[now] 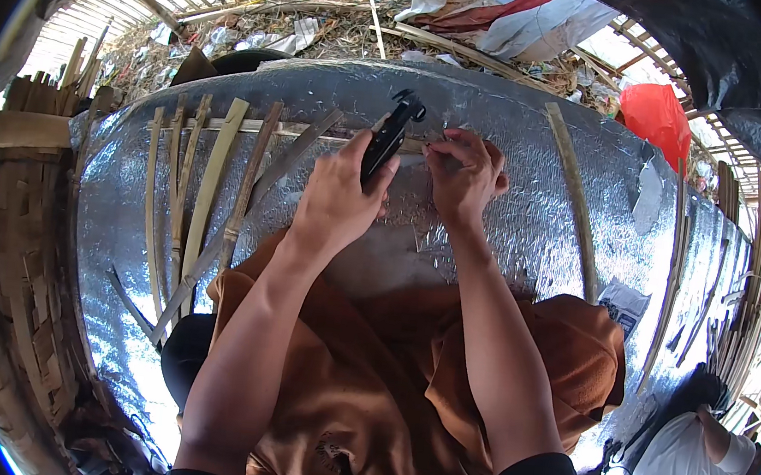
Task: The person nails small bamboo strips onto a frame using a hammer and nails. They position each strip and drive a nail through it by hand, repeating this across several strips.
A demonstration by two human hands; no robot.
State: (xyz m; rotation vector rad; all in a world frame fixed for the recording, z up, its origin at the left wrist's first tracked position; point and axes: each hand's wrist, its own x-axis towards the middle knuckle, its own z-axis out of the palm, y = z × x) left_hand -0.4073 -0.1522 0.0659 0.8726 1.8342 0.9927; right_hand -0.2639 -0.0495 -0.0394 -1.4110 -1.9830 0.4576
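The silver foil sheet (512, 223) spreads under and beyond both hands, draped over a rounded frame and running away to either side; it is the biggest thing in reach, and its crinkled face lies directly beneath the fingers. Well off to the right hand's side a long bamboo slat (572, 202) lies on the foil, sloping toward the person's lap. Out past the left hand a fan of bamboo strips (211, 173) stands against the foil, their upper ends meeting a thin horizontal bamboo strip (317, 132) that runs crosswise just beyond the knuckles, its long axis left to right, passing from the left hand's side toward the right hand. The left hand (338, 198) is closed around a black hand tool (388, 136) (a stapler or cutter, I cannot tell which), its head pointing away from the person, up and a little right, just above that strip. The right hand (463, 179) sits just beside the tool, fingers curled and pinched down on the foil at the strip's line; what it pinches, if anything, is hidden
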